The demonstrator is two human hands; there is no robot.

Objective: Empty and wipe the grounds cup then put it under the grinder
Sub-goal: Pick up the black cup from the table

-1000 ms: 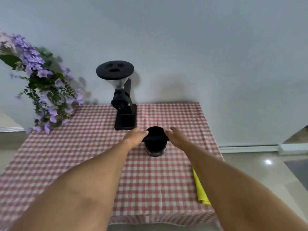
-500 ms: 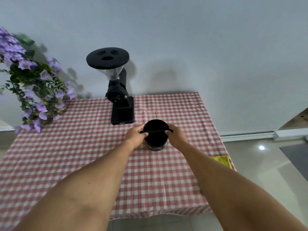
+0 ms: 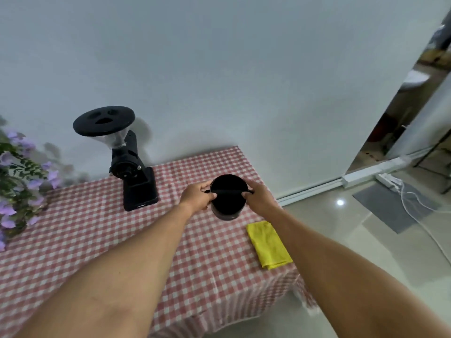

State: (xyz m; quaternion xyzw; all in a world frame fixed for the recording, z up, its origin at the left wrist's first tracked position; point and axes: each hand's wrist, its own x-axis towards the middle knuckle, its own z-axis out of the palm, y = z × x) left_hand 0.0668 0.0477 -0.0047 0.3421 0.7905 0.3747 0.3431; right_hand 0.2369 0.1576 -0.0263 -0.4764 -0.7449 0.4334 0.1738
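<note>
The black grounds cup [image 3: 228, 203], round with a bar across its mouth, is near the table's right side. My left hand [image 3: 197, 196] grips its left rim and my right hand [image 3: 259, 196] grips its right rim, thumbs by the ends of the bar. Its inside looks dark and I cannot see any contents. The black grinder [image 3: 131, 164] with a wide hopper lid stands to the left at the back of the table. A folded yellow cloth [image 3: 268, 243] lies on the table in front of the cup to the right.
The table wears a red-and-white checked cloth [image 3: 97, 240]. Purple flowers [image 3: 17, 181] hang over its left edge. A white wall is behind. To the right, shiny floor with a grey mat [image 3: 395, 208] and a white cable [image 3: 415, 208].
Both hands went from beside the cup to gripping its rim. The view has swung to the right, and the yellow cloth is now fully in sight.
</note>
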